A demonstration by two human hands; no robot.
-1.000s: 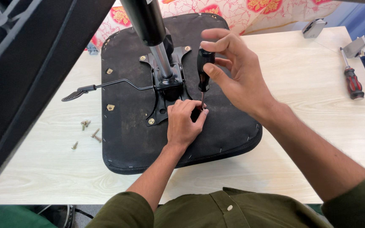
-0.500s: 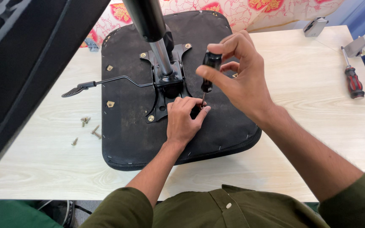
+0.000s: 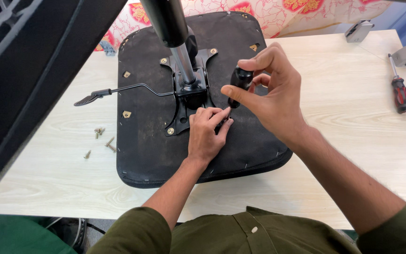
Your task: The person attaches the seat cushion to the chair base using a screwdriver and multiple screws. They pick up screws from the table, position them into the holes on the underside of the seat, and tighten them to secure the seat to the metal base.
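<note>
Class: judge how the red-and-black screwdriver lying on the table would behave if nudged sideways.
The red-and-black screwdriver would probably roll, since its handle looks rounded. It likely stays rigid, given the straight metal shaft. On the smooth table it might slide easily.

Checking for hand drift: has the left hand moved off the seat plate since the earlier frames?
No. The left hand stays at the mounting plate's right edge, under the screwdriver.
</note>
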